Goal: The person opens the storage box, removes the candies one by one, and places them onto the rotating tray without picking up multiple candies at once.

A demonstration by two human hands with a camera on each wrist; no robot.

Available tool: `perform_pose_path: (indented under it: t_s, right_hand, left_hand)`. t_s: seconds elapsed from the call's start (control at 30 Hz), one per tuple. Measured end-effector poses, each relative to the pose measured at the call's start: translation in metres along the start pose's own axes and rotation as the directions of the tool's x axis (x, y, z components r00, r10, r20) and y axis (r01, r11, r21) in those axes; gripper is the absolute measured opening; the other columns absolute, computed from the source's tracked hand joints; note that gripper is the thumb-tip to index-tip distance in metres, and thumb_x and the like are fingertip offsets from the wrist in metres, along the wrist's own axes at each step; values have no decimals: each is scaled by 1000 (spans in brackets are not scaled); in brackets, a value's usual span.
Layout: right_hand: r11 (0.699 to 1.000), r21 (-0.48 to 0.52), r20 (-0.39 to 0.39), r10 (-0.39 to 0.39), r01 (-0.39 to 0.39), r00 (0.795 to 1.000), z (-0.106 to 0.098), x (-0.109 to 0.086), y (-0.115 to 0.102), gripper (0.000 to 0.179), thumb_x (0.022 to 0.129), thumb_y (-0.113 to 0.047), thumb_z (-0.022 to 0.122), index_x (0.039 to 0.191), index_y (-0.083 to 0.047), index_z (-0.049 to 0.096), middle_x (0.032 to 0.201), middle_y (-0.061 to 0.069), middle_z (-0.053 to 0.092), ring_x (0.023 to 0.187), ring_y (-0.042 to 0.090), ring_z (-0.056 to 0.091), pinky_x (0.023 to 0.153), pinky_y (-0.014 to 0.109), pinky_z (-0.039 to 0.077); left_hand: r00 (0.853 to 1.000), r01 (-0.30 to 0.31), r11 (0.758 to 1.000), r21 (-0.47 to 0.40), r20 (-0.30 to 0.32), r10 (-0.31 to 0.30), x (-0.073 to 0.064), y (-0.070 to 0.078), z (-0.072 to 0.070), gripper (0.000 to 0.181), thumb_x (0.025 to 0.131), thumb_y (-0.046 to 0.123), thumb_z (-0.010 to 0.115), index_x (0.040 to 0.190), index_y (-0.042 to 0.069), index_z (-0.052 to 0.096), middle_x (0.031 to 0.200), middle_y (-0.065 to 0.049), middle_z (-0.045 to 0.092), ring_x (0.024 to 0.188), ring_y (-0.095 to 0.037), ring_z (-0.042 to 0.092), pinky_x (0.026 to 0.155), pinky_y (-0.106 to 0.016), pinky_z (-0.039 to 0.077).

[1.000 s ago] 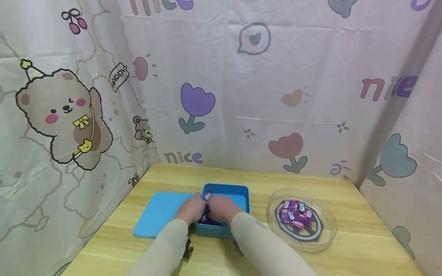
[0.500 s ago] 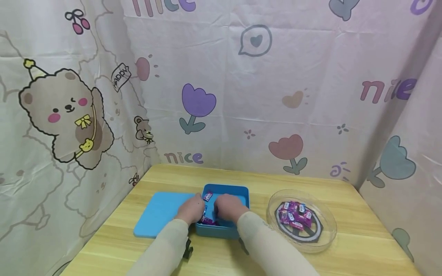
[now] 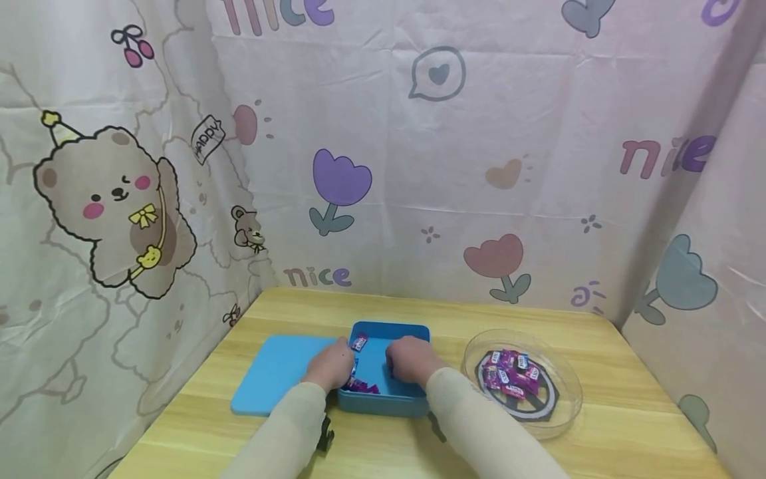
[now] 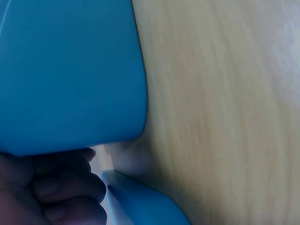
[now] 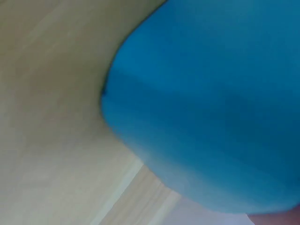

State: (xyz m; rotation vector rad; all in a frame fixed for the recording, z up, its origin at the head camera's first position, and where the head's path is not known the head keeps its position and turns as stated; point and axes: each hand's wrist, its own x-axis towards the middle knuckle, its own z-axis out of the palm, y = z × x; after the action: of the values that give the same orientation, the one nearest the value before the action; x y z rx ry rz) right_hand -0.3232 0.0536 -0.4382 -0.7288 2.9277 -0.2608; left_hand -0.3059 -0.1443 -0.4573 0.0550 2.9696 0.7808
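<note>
My left hand [image 3: 331, 364] holds the left wall of an open blue box [image 3: 383, 406]. In the left wrist view its curled fingers [image 4: 70, 192] lie against the outside of that wall. My right hand [image 3: 411, 359] is inside the box towards the right, with its fingers bent down; whether a candy is between them is hidden. Purple-wrapped candies [image 3: 362, 386] lie along the box's left side and front left corner, and one more candy [image 3: 360, 342] is at the back left. Box wall fills much of the right wrist view.
A flat light-blue lid [image 3: 275, 372] lies left of the box. On the right stands a round clear dish [image 3: 568, 406] with a heap of purple candies [image 3: 511, 372] in it. The wooden table [image 3: 449, 309] ends at a printed curtain [image 3: 407, 199].
My right hand has moved right inside the box, away from the left hand and the candies, uncovering them. The left hand has stayed on the box wall.
</note>
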Motion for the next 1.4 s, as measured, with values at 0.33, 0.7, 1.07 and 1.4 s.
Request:
perform_pose_path:
  t_s: [0.33, 0.7, 1.07, 1.4]
  right_hand:
    - [999, 35, -70, -36, 38, 997, -12, -9, 13, 6, 93, -14, 72, 96, -18, 76, 84, -7, 64, 78, 13, 57, 79, 35, 56]
    - [995, 50, -168, -81, 91, 983, -35, -27, 28, 8, 91, -11, 73, 99, -12, 76, 89, -4, 68, 80, 14, 59, 78, 36, 57]
    - [996, 86, -223, 4, 16, 975, -54, -42, 63, 8, 89, -8, 73, 94, -14, 74, 86, -6, 67, 80, 14, 61, 79, 39, 57]
    - [993, 90, -205, 100, -83, 974, -65, -56, 106, 4, 91, -13, 72, 95, -14, 72, 89, -2, 69, 86, 19, 65, 83, 44, 56]
  left_hand:
    - [1000, 24, 1000, -19, 8, -23, -4, 3, -3, 53, 104, 18, 39, 148, -11, 38, 144, -27, 51, 132, -42, 49, 108, -61, 38]
    - [1000, 3, 1000, 1, 1, -3, -4, 1, -3, 53, 104, 19, 39, 148, -11, 39, 143, -27, 52, 131, -42, 50, 108, -60, 40]
    - [999, 27, 1000, 10, 25, -27, -3, 2, -3, 55, 106, 21, 40, 151, -10, 35, 150, -25, 46, 135, -41, 47, 109, -61, 37]
    - [999, 35, 999, -4, 25, -34, -3, 2, -3, 55, 106, 21, 40, 153, -7, 34, 151, -24, 45, 137, -40, 45, 110, -61, 36]
